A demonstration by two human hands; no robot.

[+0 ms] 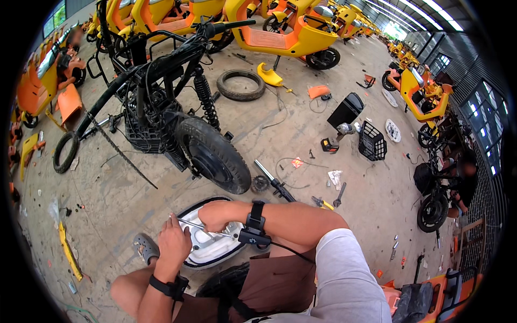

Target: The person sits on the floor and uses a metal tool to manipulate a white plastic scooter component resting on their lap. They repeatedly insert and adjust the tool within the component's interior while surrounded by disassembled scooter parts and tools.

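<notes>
A white moulded shell with a dark rim (218,252), resembling the underside of a scooter seat, lies in front of my knees. Across it runs a slim metal rod (200,224). My left hand (173,243) is closed around the rod's left end. Above the shell's middle, my right hand (214,216) is curled into a fist next to the rod; its fingertips are hidden, so what it grips does not show. The rod's right end shows below my right wrist.
A stripped black scooter frame (156,102) with its wheel (212,156) stands ahead. A shock absorber (274,182), pliers (323,203), a wrench (340,195), a cordless tool (330,144) and a black basket (371,141) lie rightward. Another person (467,177) is at far right.
</notes>
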